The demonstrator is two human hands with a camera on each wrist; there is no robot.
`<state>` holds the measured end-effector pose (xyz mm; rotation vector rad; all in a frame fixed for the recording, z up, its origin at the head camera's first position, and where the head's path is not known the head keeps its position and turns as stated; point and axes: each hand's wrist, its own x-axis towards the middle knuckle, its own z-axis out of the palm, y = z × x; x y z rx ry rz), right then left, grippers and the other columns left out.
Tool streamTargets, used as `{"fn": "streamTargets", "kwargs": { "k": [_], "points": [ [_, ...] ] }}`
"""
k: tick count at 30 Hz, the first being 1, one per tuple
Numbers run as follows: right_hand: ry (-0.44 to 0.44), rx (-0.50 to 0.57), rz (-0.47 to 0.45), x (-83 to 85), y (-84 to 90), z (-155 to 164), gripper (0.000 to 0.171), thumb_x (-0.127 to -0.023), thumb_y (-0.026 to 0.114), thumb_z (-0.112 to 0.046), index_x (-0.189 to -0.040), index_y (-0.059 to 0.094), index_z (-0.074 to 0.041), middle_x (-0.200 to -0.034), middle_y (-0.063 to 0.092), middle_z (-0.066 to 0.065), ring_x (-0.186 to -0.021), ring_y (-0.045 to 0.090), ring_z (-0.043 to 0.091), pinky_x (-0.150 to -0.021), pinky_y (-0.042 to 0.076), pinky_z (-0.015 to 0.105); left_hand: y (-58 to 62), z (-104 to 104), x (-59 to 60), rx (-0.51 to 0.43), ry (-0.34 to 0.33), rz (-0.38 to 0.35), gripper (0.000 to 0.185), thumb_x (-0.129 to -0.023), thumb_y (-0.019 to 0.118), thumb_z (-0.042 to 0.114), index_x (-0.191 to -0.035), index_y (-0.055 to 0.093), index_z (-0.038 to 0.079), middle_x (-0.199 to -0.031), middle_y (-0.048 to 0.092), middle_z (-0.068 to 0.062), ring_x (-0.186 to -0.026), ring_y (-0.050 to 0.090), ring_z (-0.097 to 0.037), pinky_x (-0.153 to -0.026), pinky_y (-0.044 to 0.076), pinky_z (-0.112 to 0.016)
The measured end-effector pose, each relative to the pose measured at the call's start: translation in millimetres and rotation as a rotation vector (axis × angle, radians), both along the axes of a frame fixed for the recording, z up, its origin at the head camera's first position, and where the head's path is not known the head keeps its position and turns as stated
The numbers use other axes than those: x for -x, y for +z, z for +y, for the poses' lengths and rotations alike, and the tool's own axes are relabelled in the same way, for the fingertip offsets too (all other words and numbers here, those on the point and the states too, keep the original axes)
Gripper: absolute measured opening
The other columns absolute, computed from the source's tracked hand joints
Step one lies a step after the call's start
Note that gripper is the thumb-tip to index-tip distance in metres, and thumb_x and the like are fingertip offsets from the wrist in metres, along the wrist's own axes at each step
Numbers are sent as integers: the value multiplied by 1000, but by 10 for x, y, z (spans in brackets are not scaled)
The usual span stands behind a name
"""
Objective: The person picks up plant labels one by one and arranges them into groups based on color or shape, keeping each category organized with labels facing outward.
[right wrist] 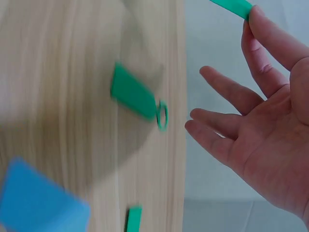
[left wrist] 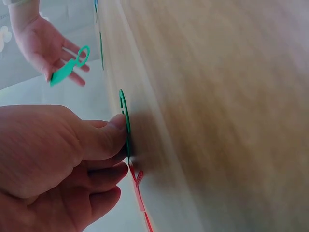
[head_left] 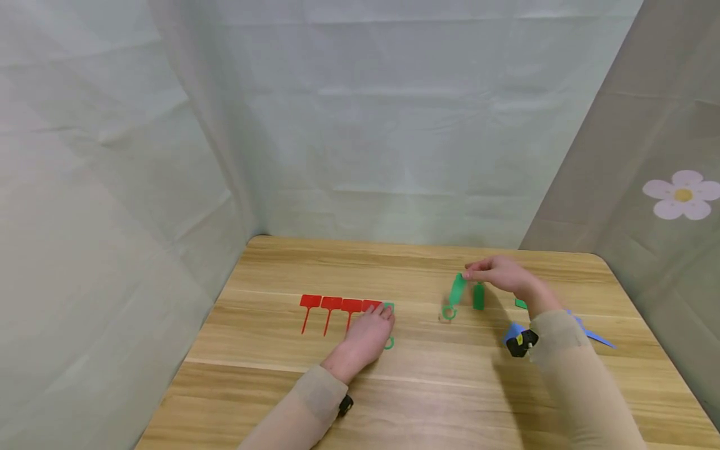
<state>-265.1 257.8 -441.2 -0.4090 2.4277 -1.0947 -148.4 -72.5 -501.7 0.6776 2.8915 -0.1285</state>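
In the head view, my left hand (head_left: 362, 340) is low over the table at the right end of a row of red tags (head_left: 332, 304). Its thumb and fingers grip a green tag (left wrist: 128, 137) beside the last red one, its loop (head_left: 389, 343) toward me. Farther right, my right hand (head_left: 500, 275) is raised over the table. Between thumb and index finger it pinches the wide end of another green tag (head_left: 457, 289), loop hanging down; the other fingers are spread. Beneath that hand lies a second green tag (right wrist: 131, 92), with a ring at one end.
Behind my right forearm a further green piece (head_left: 520, 304) shows partly. Blue pieces (head_left: 597, 338) lie on the right side of the wooden table (head_left: 427, 387), partly hidden by the sleeve. Pale cloth (head_left: 382, 137) hangs behind the table's back edge.
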Motion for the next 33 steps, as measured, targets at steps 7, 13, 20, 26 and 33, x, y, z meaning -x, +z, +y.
{"fn": "streamTargets", "kwargs": {
  "k": [7,13,20,26,33],
  "points": [
    [64,99,-38,-52,-72,-416,43,-109,64,-36,-132,74,-1,-164,45,21,-152,37,48,-122,28,69,-3,11,-5,-24,2,-6,53,-103,72,22,-153,60,7,-162,53,-7,-153,44,-27,-126,34,-40],
    [59,106,-93,-124,-149,-728,44,-110,63,-32,-137,70,2,-166,40,25,-154,32,50,-122,29,68,-23,-1,-13,-2,-28,25,49,-105,70,20,-152,61,8,-161,54,-7,-152,45,-27,-125,35,-40],
    [68,42,-20,-147,-281,-984,38,-107,66,-32,-125,76,-1,-163,41,31,-152,36,50,-120,38,62,-6,-1,4,-10,-27,23,49,-106,68,19,-153,60,8,-162,52,-7,-153,44,-27,-125,35,-41],
    [130,-53,149,-161,-349,-1153,29,-106,66,-25,-113,81,-1,-153,51,35,-152,32,55,-127,21,65,-12,-12,25,-28,-15,0,47,-107,65,15,-154,59,8,-163,51,-6,-154,43,-27,-126,34,-42],
    [86,-141,237,-153,-460,-1327,19,-105,71,-22,-100,84,-8,-159,40,39,-155,9,62,-127,6,70,-12,-16,32,-34,8,-30,48,-109,63,17,-156,57,9,-164,50,-6,-155,41,-27,-127,33,-42]
  ]
}}
